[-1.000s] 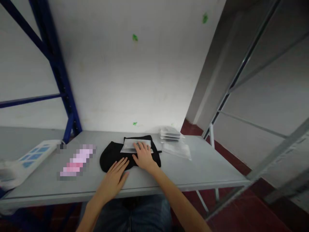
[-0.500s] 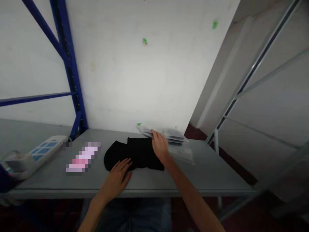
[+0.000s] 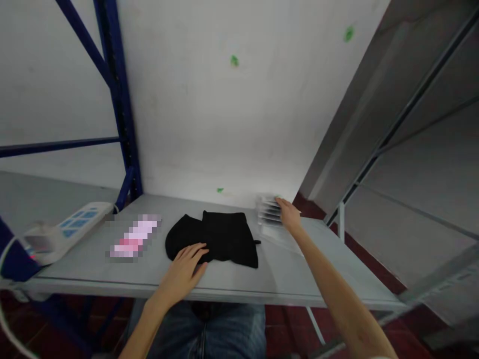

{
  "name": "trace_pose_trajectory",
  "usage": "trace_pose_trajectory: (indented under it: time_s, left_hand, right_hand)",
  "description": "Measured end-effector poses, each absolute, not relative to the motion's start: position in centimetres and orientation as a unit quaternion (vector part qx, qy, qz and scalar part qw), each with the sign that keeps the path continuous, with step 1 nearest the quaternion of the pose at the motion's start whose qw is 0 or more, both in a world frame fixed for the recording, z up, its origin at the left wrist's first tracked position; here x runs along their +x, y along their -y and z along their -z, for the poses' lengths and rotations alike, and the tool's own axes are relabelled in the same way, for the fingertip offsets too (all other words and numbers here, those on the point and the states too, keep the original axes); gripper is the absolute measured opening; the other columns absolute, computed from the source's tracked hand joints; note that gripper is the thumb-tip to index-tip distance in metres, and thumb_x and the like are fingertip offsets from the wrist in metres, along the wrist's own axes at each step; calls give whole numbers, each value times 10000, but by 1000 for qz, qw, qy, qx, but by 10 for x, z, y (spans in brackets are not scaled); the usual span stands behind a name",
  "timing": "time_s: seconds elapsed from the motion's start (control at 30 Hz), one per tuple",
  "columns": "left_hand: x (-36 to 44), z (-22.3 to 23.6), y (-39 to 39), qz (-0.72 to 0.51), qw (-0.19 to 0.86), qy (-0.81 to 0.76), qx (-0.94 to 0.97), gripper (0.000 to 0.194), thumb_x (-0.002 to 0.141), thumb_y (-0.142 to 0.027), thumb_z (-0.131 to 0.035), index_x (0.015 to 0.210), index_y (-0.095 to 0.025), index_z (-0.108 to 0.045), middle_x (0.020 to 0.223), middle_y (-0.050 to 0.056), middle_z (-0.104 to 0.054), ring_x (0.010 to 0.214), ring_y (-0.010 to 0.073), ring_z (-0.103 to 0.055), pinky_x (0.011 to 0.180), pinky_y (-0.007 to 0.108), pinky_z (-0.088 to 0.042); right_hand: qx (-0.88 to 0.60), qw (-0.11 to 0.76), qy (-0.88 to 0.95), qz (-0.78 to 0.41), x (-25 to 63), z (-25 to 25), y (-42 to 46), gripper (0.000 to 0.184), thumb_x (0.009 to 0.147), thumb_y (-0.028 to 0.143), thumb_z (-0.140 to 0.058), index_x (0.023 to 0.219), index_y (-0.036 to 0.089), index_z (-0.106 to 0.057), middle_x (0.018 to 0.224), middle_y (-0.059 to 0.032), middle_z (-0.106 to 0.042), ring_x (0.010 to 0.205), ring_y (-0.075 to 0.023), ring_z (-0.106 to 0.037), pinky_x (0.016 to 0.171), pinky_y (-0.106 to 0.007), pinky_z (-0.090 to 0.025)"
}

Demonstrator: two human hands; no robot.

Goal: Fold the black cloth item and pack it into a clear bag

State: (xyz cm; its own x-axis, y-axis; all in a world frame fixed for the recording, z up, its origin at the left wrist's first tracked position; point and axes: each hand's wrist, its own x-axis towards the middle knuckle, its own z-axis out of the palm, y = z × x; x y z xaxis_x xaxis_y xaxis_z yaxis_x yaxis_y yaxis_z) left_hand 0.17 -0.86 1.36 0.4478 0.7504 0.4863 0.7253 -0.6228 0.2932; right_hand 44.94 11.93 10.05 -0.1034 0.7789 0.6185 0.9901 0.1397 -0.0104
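A black cloth piece [image 3: 224, 237], shaped somewhat like a mitt, lies flat on the grey table. Its left end is rounded, its right end squared, and a small loop sticks out on the right. My left hand [image 3: 185, 267] rests on its near left edge, fingers stretched out and lying flat. Farther right, by the wall, my right hand [image 3: 289, 213] has its fingers closed at the right end of a stack of flat packets in clear plastic [image 3: 268, 212]. The hand hides part of the stack, and blur obscures what is inside.
A white power strip [image 3: 80, 222] with blue labels lies at the left, its cable hanging off the table. Beside it is a pixelated pink item [image 3: 136, 237]. A blue rack post [image 3: 125, 114] rises at the left back. The table's front edge [image 3: 224, 294] runs close to my lap.
My right hand has left the black cloth's far right corner and moved right, and the plastic packets have shifted right with it. The cloth's loop now shows. My left hand stays put.
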Motion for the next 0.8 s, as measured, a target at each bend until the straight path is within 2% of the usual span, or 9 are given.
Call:
trace_pose_trajectory:
  time_s: [0.2, 0.37, 0.5, 0.57, 0.67, 0.73, 0.8]
  left_hand:
    - [3, -18, 10, -289, 29, -434, 853, 348, 1031, -381, -491, 1321, -258, -638, 1442, 74, -627, 1352, 278, -565, 1152, 500, -444]
    - [4, -21, 13, -298, 33, -442, 846, 294, 1021, -360, -505, 1255, -264, -654, 1387, 72, -654, 1302, 268, -591, 1102, 478, -458]
    - [6, -27, 11, -309, 50, -456, 833, 260, 993, -446, -562, 1149, -280, -687, 1287, 55, -703, 1228, 274, -627, 1041, 467, -465]
    - [10, -38, 1, -331, 56, -478, 812, 278, 1012, -471, -519, 1072, -267, -697, 1170, 53, -740, 1137, 265, -662, 994, 439, -474]
    - [20, -61, -33, -391, 42, -533, 749, 298, 1031, -422, -459, 1008, -230, -685, 1010, 58, -755, 991, 245, -692, 916, 380, -491]
    - [28, -73, -67, -399, 58, -568, 717, 273, 1022, -393, -472, 1068, -221, -679, 1001, 55, -757, 921, 222, -702, 859, 336, -508]
    - [36, -78, -102, -356, 78, -609, 704, 276, 1016, -365, -475, 1111, -207, -681, 1037, 58, -757, 925, 209, -704, 854, 312, -516]
  right_hand:
    - [-610, 235, 738, 169, 456, -85, -122, 634, 876, 104, -432, 1503, 114, -525, 1502, -146, -580, 1383, -262, -541, 1176, -434, -441]
    - [-601, 295, 723, 171, 443, -96, -116, 606, 882, 156, -446, 1481, 90, -512, 1495, -176, -568, 1406, -290, -498, 1227, -495, -347]
    - [-590, 413, 670, 183, 396, -104, -102, 486, 925, 166, -421, 1379, 133, -590, 1366, -169, -633, 1303, -286, -559, 1136, -457, -439]
    - [-577, 423, 681, 156, 363, -103, -96, 406, 951, 173, -410, 1277, 184, -651, 1279, -127, -668, 1202, -263, -615, 1065, -408, -485]
    - [-563, 345, 746, 91, 318, -96, -94, 365, 1006, 193, -394, 1248, 222, -667, 1255, -85, -680, 1068, -218, -666, 986, -338, -508]
    - [-570, 261, 777, 57, 297, -87, -98, 373, 1017, 193, -407, 1294, 235, -652, 1298, -81, -669, 1106, -220, -659, 989, -326, -496]
    - [-588, 200, 783, 33, 286, -77, -107, 408, 1008, 172, -429, 1366, 232, -616, 1366, -95, -640, 1213, -235, -617, 1021, -324, -473]
